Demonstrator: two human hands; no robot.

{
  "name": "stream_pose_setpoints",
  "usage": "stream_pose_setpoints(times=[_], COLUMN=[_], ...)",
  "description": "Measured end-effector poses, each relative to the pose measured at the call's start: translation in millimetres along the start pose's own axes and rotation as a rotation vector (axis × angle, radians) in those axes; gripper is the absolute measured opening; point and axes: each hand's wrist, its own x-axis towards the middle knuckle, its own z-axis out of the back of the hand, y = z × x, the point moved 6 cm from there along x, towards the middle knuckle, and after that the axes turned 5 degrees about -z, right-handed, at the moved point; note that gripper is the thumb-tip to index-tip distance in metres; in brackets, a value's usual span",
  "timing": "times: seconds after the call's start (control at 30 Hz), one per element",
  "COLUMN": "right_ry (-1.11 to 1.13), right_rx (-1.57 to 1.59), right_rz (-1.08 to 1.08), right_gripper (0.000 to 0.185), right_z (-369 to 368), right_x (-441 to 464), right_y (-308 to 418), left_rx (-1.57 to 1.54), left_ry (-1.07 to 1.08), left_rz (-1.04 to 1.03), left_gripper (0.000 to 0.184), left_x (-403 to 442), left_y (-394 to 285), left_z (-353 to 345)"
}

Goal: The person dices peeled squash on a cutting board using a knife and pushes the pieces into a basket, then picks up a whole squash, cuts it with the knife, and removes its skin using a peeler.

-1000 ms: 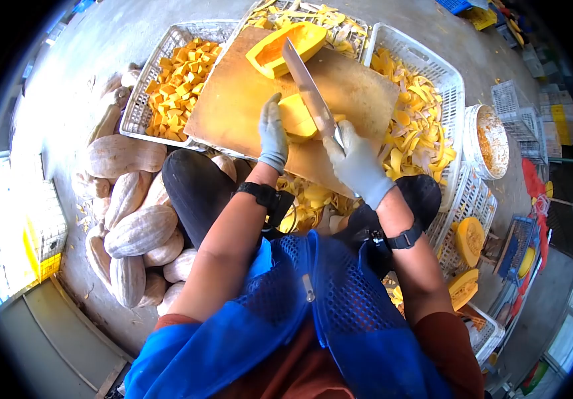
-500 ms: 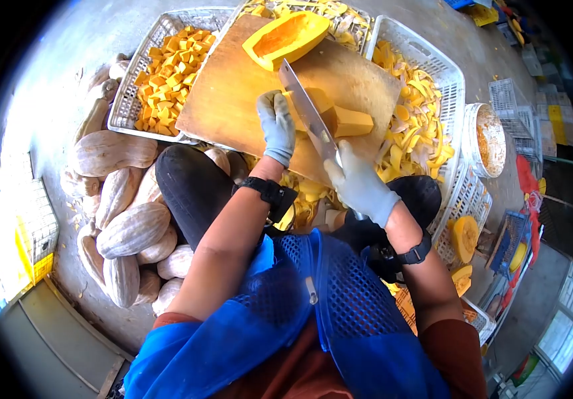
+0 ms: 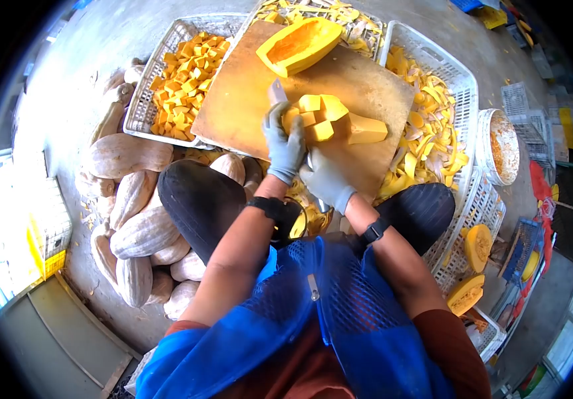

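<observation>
My gloved right hand (image 3: 328, 178) is closed around the handle of a knife. Its blade (image 3: 277, 93) shows beyond my left hand, which covers the middle part. The gloved left hand (image 3: 285, 145) has its thumb and fingers bent around pumpkin pieces (image 3: 292, 120) beside the blade. Cut orange pumpkin chunks (image 3: 321, 118) sit against that hand on the wooden board (image 3: 233, 100). A peeled neck piece of pumpkin (image 3: 368, 130) lies to their right. Farther back on the board rests a hollowed pumpkin half (image 3: 303, 43).
A white crate of pumpkin cubes (image 3: 181, 86) stands left, and a crate of peelings (image 3: 427, 126) right. Whole pumpkins (image 3: 143, 229) are piled by my left knee. A white bucket (image 3: 499, 146) and a crate with pumpkin halves (image 3: 478, 246) are at the right.
The knife has swung lower and left, its blade now partly behind my left hand. My right hand moved left and down. The pumpkin piece now shows as separated chunks.
</observation>
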Motion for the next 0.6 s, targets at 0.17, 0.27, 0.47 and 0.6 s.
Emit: stream_pose_setpoints(times=[0.17,0.27,0.47,0.6], right_ry=[0.012,-0.044,-0.110,-0.133], right_rx=[0.089,0.027,0.010,-0.086], right_rz=[-0.122,-0.093,0.025,0.051], right_gripper=[0.031,0.031,0.023,0.023], right_z=[5,17,6,5], right_x=[4,1,-7,-6], right_y=[0,-13,-8,14], left_rx=[0.651,0.775,0.168,0.586], left_ry=[0.075,0.045,0.025,0.543], left_rz=[-0.225,-0.114,0.102,-0.197], left_gripper=[0.021,0.019,0.024,0.060], left_x=[27,32,66,58], left_y=[27,38,78,71], left_z=[18,11,60,77])
